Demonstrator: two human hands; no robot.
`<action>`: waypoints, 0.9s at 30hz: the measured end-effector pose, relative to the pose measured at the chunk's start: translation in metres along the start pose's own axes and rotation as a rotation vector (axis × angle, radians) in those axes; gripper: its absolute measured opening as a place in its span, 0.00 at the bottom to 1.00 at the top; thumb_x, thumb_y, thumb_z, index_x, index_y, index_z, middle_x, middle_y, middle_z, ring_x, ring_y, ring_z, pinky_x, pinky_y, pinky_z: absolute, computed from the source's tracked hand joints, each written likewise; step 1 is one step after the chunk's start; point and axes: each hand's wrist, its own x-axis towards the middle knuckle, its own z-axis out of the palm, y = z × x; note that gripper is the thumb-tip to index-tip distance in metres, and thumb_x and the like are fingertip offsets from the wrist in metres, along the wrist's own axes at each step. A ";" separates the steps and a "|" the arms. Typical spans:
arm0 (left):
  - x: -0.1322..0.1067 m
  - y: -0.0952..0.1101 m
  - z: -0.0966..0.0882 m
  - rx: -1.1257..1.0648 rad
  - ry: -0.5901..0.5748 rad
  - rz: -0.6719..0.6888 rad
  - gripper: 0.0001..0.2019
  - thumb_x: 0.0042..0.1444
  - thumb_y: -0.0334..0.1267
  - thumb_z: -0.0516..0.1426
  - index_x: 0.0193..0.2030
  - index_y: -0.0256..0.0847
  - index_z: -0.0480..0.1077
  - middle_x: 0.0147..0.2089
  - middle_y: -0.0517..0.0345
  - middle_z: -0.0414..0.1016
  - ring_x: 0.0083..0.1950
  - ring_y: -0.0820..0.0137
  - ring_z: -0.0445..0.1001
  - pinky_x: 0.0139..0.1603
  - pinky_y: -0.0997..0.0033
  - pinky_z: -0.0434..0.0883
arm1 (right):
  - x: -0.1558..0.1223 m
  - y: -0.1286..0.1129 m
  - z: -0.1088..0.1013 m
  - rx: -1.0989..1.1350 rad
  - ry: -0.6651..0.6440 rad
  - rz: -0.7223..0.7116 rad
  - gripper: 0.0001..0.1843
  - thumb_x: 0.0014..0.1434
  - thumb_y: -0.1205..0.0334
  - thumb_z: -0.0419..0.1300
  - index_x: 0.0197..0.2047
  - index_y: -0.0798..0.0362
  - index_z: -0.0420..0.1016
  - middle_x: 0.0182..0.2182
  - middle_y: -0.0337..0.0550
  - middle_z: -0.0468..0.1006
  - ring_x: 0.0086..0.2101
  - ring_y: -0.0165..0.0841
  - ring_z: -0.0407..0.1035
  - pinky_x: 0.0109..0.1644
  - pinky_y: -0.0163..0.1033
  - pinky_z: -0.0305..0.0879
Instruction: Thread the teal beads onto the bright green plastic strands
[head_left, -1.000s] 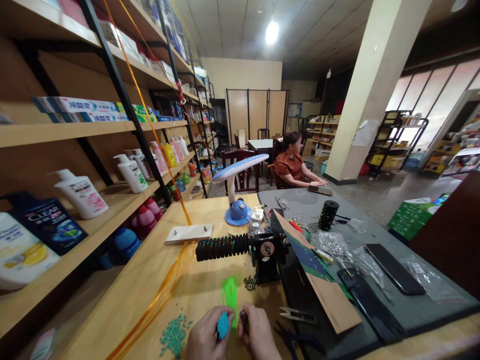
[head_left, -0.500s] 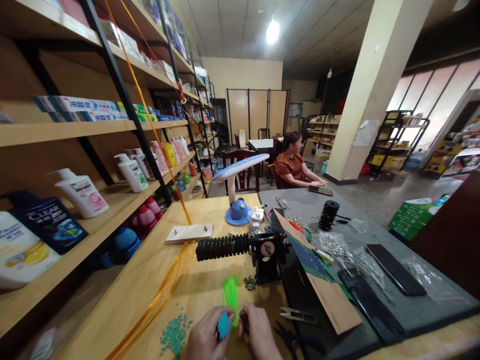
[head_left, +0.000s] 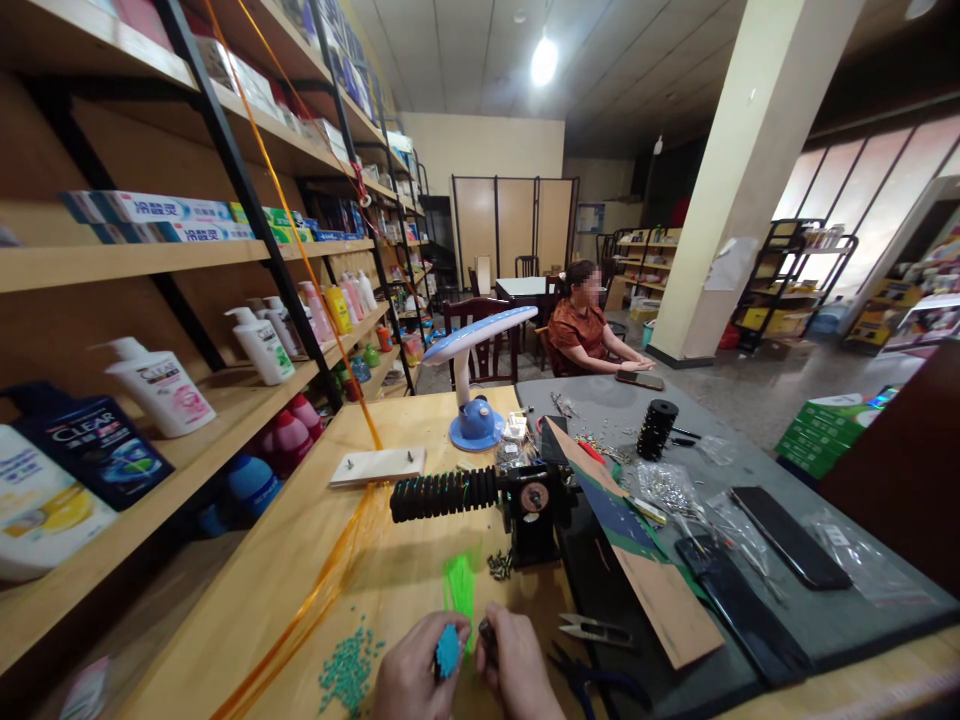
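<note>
**Fingers (head_left: 448, 624) clenched on a blue tuft (head_left: 448, 651), bottom centre!**

Left hand (head_left: 411, 668) grips that tuft tight, while right hand (head_left: 517, 670) pinches a small dark piece (head_left: 487, 636), too hidden to name, the two hands just beside each other. Teal beads (head_left: 349, 667) lie heaped to their left on the wooden table (head_left: 300, 640), bright green strands (head_left: 460, 590) fan out just above, and thread snips (head_left: 596, 630) sit to the right. Further up, an orange cord (head_left: 322, 590) rises toward the upper left, and a black coiled rod (head_left: 442, 494) juts from a small black stand (head_left: 534, 505). Far off, past the grey table (head_left: 592, 395), a seated person (head_left: 579, 335) rests both hands beside a phone (head_left: 640, 380).
</note>
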 end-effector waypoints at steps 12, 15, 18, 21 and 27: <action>0.002 0.004 0.000 -0.034 0.018 -0.010 0.15 0.67 0.48 0.53 0.36 0.42 0.74 0.32 0.57 0.78 0.31 0.71 0.78 0.36 0.79 0.71 | -0.003 0.000 0.001 0.079 0.002 0.011 0.38 0.51 0.25 0.47 0.13 0.52 0.59 0.12 0.36 0.55 0.16 0.25 0.51 0.23 0.33 0.44; 0.001 0.003 0.000 -0.038 0.005 -0.035 0.15 0.66 0.49 0.53 0.36 0.43 0.74 0.32 0.57 0.78 0.32 0.70 0.78 0.36 0.78 0.72 | 0.000 0.004 0.002 0.082 -0.003 0.026 0.38 0.50 0.24 0.47 0.13 0.51 0.58 0.11 0.35 0.54 0.16 0.25 0.50 0.22 0.33 0.43; 0.000 0.004 0.001 -0.041 0.036 -0.040 0.17 0.67 0.50 0.52 0.36 0.42 0.75 0.32 0.56 0.79 0.31 0.70 0.78 0.35 0.78 0.72 | 0.002 0.007 0.001 0.084 -0.008 0.021 0.37 0.51 0.25 0.48 0.14 0.52 0.58 0.13 0.36 0.56 0.17 0.26 0.52 0.23 0.33 0.44; 0.000 0.004 0.001 -0.052 0.047 -0.051 0.17 0.67 0.51 0.52 0.36 0.42 0.75 0.32 0.57 0.79 0.31 0.70 0.78 0.35 0.78 0.72 | 0.004 0.013 0.001 0.063 -0.023 0.005 0.38 0.52 0.24 0.46 0.15 0.52 0.59 0.14 0.38 0.58 0.18 0.26 0.53 0.23 0.33 0.46; 0.002 0.006 -0.001 -0.059 0.039 -0.082 0.18 0.66 0.52 0.52 0.35 0.42 0.75 0.31 0.56 0.79 0.30 0.70 0.77 0.34 0.78 0.72 | 0.009 0.021 0.000 -0.022 0.006 -0.045 0.42 0.55 0.22 0.39 0.14 0.52 0.59 0.11 0.37 0.54 0.16 0.27 0.51 0.23 0.35 0.48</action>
